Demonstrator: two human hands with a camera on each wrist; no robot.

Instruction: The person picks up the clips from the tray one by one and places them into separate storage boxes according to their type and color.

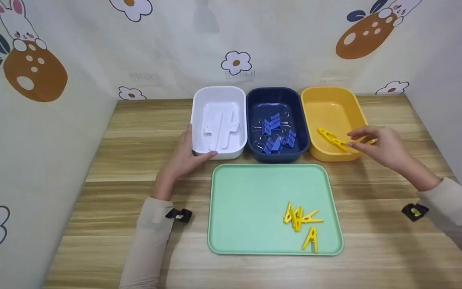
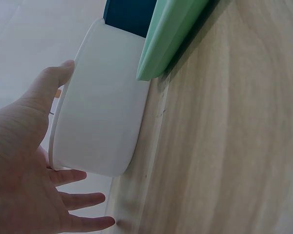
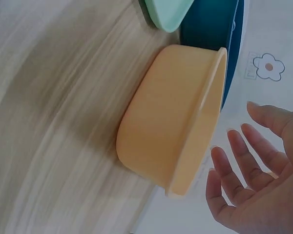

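Observation:
My left hand (image 1: 187, 155) rests at the near left corner of the white bin (image 1: 196, 100), its thumb along the front rim and the other fingers spread beside the wall. Over the near right part of the yellow bin (image 1: 333, 158) is my right hand (image 1: 387, 148), palm turned inward. A yellow clothespin (image 1: 371, 142) shows partly between its thumb and fingers, mostly hidden by them. Other yellow clothespins (image 1: 327, 135) lie in that bin just left of the fingertips. In the right wrist view the right hand (image 3: 259, 178) appears beside the bin's rim with its fingers loosely bent.
The dark blue bin (image 1: 279, 157), between the other two, contains several blue binder clips (image 1: 271, 122). Long flat white pieces (image 1: 225, 130) lie in the white bin. Several yellow clothespins (image 1: 297, 218) lie on the green tray (image 1: 251, 200) in front. A patterned wall covering (image 1: 175, 52) rises behind.

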